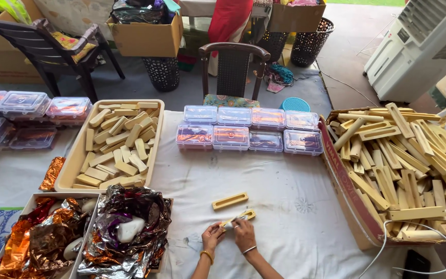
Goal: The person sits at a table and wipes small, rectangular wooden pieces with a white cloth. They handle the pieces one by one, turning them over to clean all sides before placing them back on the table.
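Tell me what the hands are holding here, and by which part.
Both hands hold one slotted wooden piece: the left hand and right hand pinch its near end; its far end lies on the white cloth.

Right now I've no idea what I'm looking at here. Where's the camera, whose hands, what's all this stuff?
One picture, from a camera worn on a person's head, looking down at their own bare hands over a table covered with a white cloth. The left hand and right hand together hold a small slotted wooden piece; another slotted piece lies just beyond. Left: a tray of wooden blocks and boxes of crinkled foil. Centre: clear plastic boxes. Right: a carton of wooden pieces.
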